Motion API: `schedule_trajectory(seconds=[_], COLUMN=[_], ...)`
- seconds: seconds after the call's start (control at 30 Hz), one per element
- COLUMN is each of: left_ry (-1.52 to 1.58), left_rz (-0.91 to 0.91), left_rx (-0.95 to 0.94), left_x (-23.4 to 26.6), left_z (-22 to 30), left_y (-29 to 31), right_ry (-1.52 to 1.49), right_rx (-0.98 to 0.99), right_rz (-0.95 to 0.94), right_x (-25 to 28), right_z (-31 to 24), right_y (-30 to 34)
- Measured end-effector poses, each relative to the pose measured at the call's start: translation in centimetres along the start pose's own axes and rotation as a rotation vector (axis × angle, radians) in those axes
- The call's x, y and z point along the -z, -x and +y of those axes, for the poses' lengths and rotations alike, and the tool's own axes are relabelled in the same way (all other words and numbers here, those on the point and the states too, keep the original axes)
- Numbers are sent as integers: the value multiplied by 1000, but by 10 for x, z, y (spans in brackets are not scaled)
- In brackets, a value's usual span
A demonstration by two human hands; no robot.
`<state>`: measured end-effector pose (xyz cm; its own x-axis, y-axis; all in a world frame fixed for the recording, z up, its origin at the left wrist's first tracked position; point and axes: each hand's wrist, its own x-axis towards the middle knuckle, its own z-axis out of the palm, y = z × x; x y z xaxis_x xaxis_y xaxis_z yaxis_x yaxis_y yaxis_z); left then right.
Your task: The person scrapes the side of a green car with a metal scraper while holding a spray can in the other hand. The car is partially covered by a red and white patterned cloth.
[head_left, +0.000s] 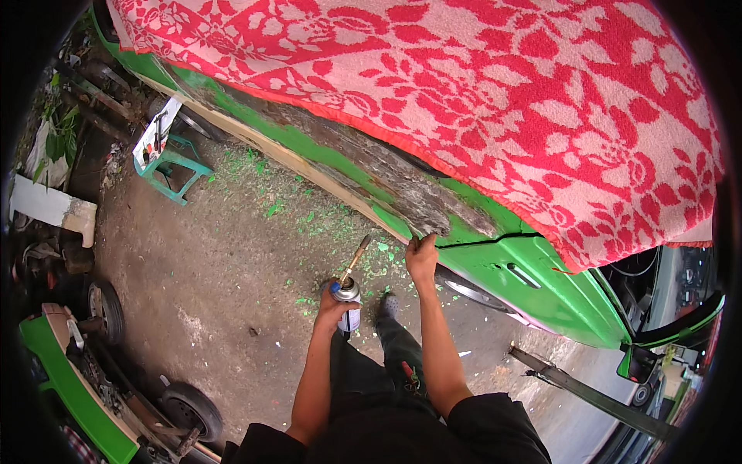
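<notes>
While the left hand [338, 309] grasps the blowtorch [350, 291], long nozzle [355, 259] slanting toward the car's edge [303, 167], the right hand [421, 261] curls there, contents unclear.

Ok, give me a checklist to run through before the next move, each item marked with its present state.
1. Left hand wrapped around the gas torch: ok.
2. Nozzle apart from the right hand: ok.
3. Flame out: cannot tell; none shows.
4. Right hand's hold at the green car: cannot tell; fingers curl there, hiding anything held.
5. Patterned cloth apart from the nozzle: ok, though it drapes over the car.
6. Floor swept: not ok; green flakes lie scattered.
</notes>
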<state>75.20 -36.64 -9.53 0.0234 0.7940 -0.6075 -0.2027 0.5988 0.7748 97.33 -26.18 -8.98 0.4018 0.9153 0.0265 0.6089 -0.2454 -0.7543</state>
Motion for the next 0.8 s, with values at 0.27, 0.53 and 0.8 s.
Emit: schedule_trajectory(seconds=[0.27,0.53,0.8], left_ry=[12,-1,9], left_rz=[23,-10,-2], left_rx=[-4,16,-3], left_x=[-2,-7,-4], left_z=[2,4,-4], left_y=[2,4,5], right_ry=[-60,13,-54], right_rx=[-27,15,-15], right_rz=[34,55,25], right_x=[2,-1,8], right_z=[-9,-2,-17], right_y=[9,8,10])
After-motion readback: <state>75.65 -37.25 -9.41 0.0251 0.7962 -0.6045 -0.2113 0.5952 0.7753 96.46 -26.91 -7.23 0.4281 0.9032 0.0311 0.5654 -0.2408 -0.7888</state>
